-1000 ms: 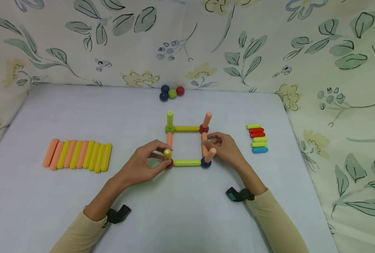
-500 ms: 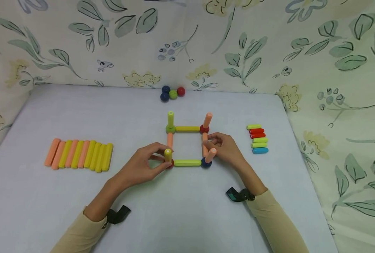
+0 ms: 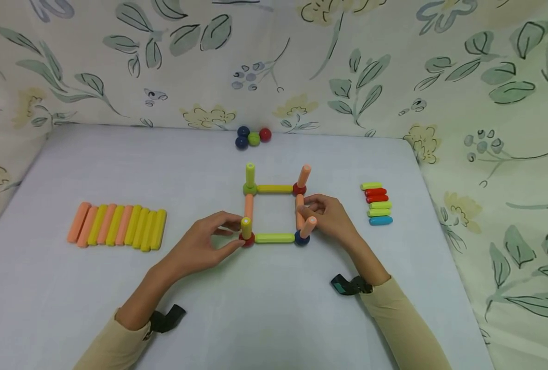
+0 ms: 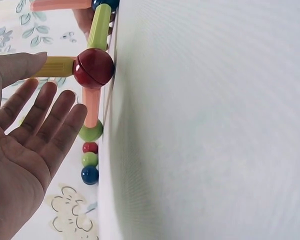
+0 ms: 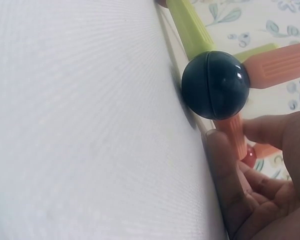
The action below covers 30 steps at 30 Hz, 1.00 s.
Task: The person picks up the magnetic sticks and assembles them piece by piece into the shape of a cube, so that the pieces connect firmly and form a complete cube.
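A square frame of plastic sticks joined by balls lies mid-table, an upright stick at each corner. At its near left corner, a yellow stick (image 3: 246, 227) rises from a red ball (image 4: 93, 68). My left hand (image 3: 209, 239) is beside that corner, fingers spread and fairly straight, thumb at the yellow stick; whether it touches is unclear. My right hand (image 3: 327, 216) pinches the orange side stick (image 5: 232, 136) between thumb and finger, behind the dark blue ball (image 5: 215, 85). A light green stick (image 3: 275, 238) joins the two near balls.
A row of orange and yellow sticks (image 3: 116, 225) lies at left. Short coloured sticks (image 3: 377, 198) lie at right. Several loose balls (image 3: 253, 139) sit near the far table edge, before a floral cloth (image 3: 274, 61).
My left hand has loosened from the near left corner and drawn slightly left, showing more of the red ball. My right hand keeps its place on the orange side stick.
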Each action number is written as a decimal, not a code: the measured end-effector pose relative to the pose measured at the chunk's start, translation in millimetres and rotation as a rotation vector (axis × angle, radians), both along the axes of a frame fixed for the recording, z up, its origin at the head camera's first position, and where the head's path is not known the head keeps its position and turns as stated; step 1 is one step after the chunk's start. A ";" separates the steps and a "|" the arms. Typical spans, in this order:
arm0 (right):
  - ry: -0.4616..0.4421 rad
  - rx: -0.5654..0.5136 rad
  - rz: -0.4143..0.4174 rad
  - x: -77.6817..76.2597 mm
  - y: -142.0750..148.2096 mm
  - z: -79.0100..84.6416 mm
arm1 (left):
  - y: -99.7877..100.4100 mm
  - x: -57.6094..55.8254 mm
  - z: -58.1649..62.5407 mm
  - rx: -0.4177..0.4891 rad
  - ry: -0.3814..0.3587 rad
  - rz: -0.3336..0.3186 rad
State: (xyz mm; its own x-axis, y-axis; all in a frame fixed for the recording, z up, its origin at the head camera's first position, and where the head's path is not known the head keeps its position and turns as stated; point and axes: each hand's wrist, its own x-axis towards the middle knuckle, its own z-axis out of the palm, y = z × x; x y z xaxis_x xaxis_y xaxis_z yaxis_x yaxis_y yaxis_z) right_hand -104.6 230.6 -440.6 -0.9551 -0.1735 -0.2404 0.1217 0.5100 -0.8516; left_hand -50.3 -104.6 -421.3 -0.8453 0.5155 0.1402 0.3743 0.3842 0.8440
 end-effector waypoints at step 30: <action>0.004 0.038 -0.012 4.4 -1.5 6.0 | -8.6 -49.7 16.2 -0.304 0.070 0.193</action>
